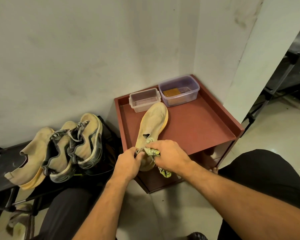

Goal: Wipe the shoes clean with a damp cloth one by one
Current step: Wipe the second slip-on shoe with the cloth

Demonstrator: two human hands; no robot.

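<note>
**Wiping the heel of the first shoe**

A tan shoe [153,122] lies on the red stand [197,129], toe toward the back edge by two plastic boxes [163,94], heel overhanging the front edge. The left hand [126,163] pinches the heel collar; the right hand [168,155] is curled round a bunched yellow-green cloth [152,151] pressed against the heel. To do this well, hold the collar steady, rub with short firm strokes, and turn the cloth to a fresh fold as it soils. Three more shoes [59,148] wait on the black rack [0,163].
</note>
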